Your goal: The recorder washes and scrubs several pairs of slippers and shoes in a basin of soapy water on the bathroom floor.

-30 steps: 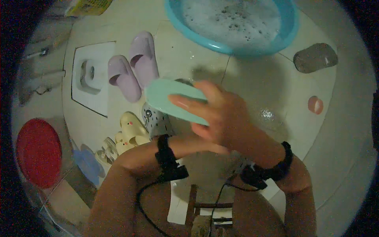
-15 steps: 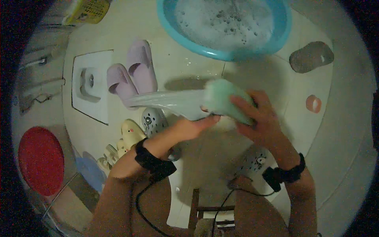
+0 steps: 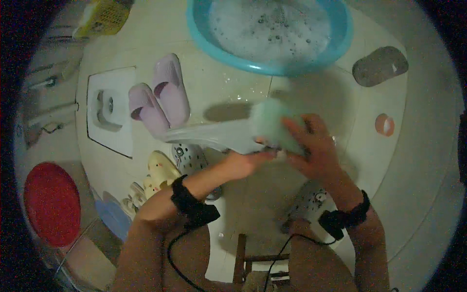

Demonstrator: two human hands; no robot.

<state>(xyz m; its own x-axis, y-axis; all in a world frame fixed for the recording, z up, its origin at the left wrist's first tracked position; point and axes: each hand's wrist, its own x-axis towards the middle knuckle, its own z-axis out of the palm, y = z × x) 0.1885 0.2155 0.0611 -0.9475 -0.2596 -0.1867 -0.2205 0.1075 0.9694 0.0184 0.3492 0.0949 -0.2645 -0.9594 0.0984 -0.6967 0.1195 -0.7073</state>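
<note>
My left hand (image 3: 241,164) is closed round the near edge of a long, pale, glossy thing shaped like a slipper (image 3: 214,135), lying sideways in the air with its narrow end to the left. In my right hand (image 3: 317,150) is a pale green sponge-like block (image 3: 270,120), gripped from the right side and pressed to the slipper's right end. Motion blurs the block, and the fingers partly hide where the two meet. Both hands are above the tiled floor, in front of my knees.
A blue basin (image 3: 253,67) of foamy water stands at the far side. Purple slippers (image 3: 170,100), spotted clogs (image 3: 187,158) and yellow shoes (image 3: 161,165) sit left. A grey-brown oval (image 3: 380,66) and a small orange piece (image 3: 385,125) lie right. A red basin (image 3: 52,204) is far left.
My right hand and the green block have shifted slightly left and down against the slipper. My left hand keeps its hold. The whole view has tilted a little.
</note>
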